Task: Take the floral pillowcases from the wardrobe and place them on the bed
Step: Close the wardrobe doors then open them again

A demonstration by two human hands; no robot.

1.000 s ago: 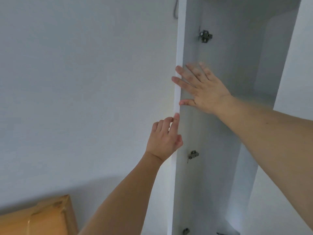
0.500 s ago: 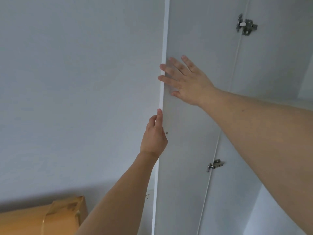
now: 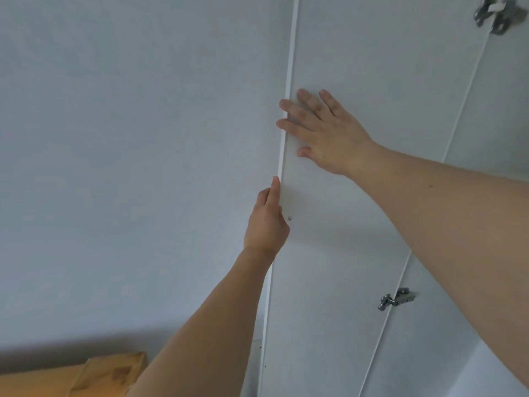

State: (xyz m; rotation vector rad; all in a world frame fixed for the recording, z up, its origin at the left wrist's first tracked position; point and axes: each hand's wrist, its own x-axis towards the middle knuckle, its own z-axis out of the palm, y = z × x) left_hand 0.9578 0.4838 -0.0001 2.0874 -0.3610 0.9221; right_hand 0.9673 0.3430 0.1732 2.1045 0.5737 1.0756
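Two hands on wardrobe door (image 3: pixel 357 253), right hand (image 3: pixel 326 133) flat, left hand (image 3: pixel 267 222) gripping its edge

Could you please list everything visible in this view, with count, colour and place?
door: one, white, centre to right, inner face showing
hinges: two, metal, on the door's right edge, one at the top, one lower
screw: one, small, metal, near the door's left edge
wall: pale grey, left
box: one, tan, bottom left corner
left hand: fingers around the door's left edge
right hand: flat, fingers spread, on the door's inner face
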